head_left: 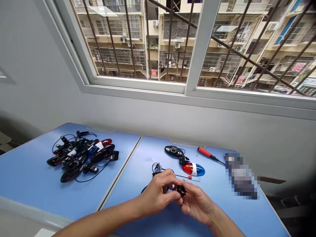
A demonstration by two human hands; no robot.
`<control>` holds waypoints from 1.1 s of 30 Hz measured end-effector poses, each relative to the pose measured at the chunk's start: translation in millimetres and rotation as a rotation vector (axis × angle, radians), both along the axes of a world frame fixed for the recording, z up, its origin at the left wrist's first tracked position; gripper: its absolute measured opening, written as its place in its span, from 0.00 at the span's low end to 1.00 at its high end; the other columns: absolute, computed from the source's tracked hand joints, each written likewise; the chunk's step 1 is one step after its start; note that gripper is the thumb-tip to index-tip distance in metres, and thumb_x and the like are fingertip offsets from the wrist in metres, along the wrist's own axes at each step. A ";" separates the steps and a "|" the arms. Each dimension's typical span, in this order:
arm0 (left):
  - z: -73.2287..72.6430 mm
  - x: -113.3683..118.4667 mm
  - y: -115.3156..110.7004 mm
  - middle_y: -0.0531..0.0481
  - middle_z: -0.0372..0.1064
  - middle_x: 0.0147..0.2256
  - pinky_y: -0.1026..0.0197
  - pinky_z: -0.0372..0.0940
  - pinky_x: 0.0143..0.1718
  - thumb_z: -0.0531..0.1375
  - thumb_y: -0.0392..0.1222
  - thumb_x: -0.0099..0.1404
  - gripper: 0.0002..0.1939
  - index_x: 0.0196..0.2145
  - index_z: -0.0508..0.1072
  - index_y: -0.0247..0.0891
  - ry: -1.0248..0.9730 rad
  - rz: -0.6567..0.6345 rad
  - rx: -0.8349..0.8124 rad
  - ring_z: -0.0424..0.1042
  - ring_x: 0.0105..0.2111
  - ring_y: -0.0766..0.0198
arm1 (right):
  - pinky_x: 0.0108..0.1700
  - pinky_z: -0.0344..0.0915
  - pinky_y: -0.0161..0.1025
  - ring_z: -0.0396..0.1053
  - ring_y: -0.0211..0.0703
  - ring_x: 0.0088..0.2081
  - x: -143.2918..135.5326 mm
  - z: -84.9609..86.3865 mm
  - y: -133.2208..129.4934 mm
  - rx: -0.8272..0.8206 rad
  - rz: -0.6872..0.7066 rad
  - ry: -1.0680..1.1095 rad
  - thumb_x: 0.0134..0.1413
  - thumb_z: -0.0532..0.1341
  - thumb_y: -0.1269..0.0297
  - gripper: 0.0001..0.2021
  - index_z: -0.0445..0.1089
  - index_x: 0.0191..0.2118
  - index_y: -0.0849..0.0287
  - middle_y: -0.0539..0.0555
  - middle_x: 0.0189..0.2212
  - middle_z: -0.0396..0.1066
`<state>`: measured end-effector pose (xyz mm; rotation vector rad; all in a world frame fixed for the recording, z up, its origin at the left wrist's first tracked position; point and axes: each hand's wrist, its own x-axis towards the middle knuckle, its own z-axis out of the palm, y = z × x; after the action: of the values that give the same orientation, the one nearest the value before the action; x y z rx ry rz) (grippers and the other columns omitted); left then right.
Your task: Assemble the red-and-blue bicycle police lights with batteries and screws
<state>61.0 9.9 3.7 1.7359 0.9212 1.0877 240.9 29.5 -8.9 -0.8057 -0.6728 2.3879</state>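
Observation:
Near the front of the right blue table, my left hand (161,192) and my right hand (197,201) meet around a small black part (181,190). Fingers of both hands are closed on it. Just behind my left hand, a black cable (156,167) loops on the table, and a dark object there is partly hidden by the hand. A thin screwdriver with a clear and red handle (194,178) lies behind my hands. Beyond it are a red and blue lens cover (193,169) with a white middle, a small black clamp-like piece (183,160) and a black oval housing (174,150).
A red-handled screwdriver (204,152) lies at the back right, beside a pixelated object (240,176). On the left table (32,164) is a pile of black, red and blue light units (84,154) with cables. A barred window is above the wall.

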 end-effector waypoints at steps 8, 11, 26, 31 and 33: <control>-12.1 -0.1 -11.1 0.48 0.68 0.36 0.63 0.64 0.32 0.59 0.24 0.55 0.18 0.40 0.76 0.42 -0.043 0.031 0.206 0.66 0.32 0.64 | 0.16 0.62 0.26 0.71 0.34 0.24 -14.4 -12.6 -14.1 -0.153 0.033 0.055 0.59 0.59 0.43 0.23 0.70 0.36 0.64 0.50 0.24 0.69; -9.9 -1.0 -12.8 0.47 0.72 0.36 0.60 0.65 0.36 0.59 0.24 0.58 0.18 0.42 0.75 0.42 -0.038 0.000 0.275 0.67 0.35 0.61 | 0.16 0.63 0.27 0.71 0.35 0.24 -17.0 -13.8 -16.1 -0.178 0.047 0.083 0.61 0.56 0.43 0.25 0.70 0.35 0.65 0.51 0.23 0.69; -14.6 -5.2 -10.4 0.47 0.72 0.31 0.57 0.64 0.40 0.63 0.50 0.66 0.11 0.38 0.78 0.40 -0.194 -0.096 0.062 0.67 0.37 0.59 | 0.17 0.51 0.22 0.64 0.28 0.21 -14.1 2.1 -14.6 -0.241 0.028 0.222 0.45 0.66 0.77 0.08 0.70 0.34 0.67 0.47 0.21 0.64; -13.9 -7.1 -8.1 0.46 0.71 0.33 0.57 0.65 0.40 0.64 0.48 0.65 0.10 0.38 0.78 0.41 -0.271 -0.097 -0.031 0.69 0.38 0.58 | 0.20 0.52 0.21 0.63 0.26 0.23 -13.6 -0.3 -14.8 -0.234 0.027 0.307 0.40 0.70 0.78 0.16 0.68 0.36 0.67 0.46 0.23 0.64; -14.9 -7.5 -7.3 0.46 0.72 0.34 0.56 0.66 0.41 0.65 0.46 0.65 0.08 0.39 0.78 0.41 -0.305 -0.098 -0.047 0.70 0.39 0.57 | 0.21 0.53 0.21 0.64 0.27 0.24 -13.5 1.9 -15.4 -0.230 0.014 0.321 0.40 0.71 0.78 0.17 0.68 0.38 0.68 0.47 0.24 0.64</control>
<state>53.5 2.6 -11.2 1.5077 0.6605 1.2141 227.4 14.0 -7.1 -0.4876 -0.2800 2.5590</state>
